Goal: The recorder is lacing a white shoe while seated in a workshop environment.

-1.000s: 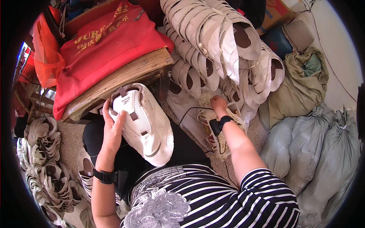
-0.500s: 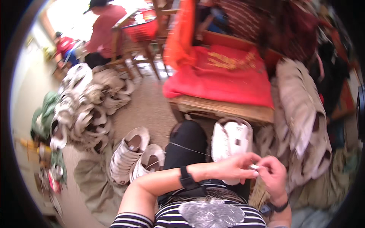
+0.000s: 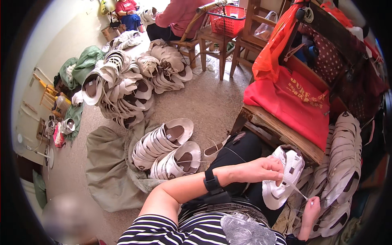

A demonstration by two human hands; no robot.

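Access beyond the white shoe upper (image 3: 290, 164): obstructed by the wooden bench (image 3: 281, 132), standing close. Right of the shoe upper: crowded by stacked uppers (image 3: 343, 159); a lace (image 3: 299, 192) spans to the right hand (image 3: 311, 209). Left of the shoe upper: left hand (image 3: 263, 168) and thigh (image 3: 233, 158) obstruct. Farther out beyond-left of the shoe upper: floor (image 3: 204, 98) passable.

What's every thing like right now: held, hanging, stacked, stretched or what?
Right hand: closed on pale strand
Pale strand: stretched out
Left hand: fingers curled; contents unclear
White shoe upper: on the lap
Two stacks of uppers: nested
Red cloth: draped over wooden bench
Orange plastic bag: hanging
Red basket: upright on stool
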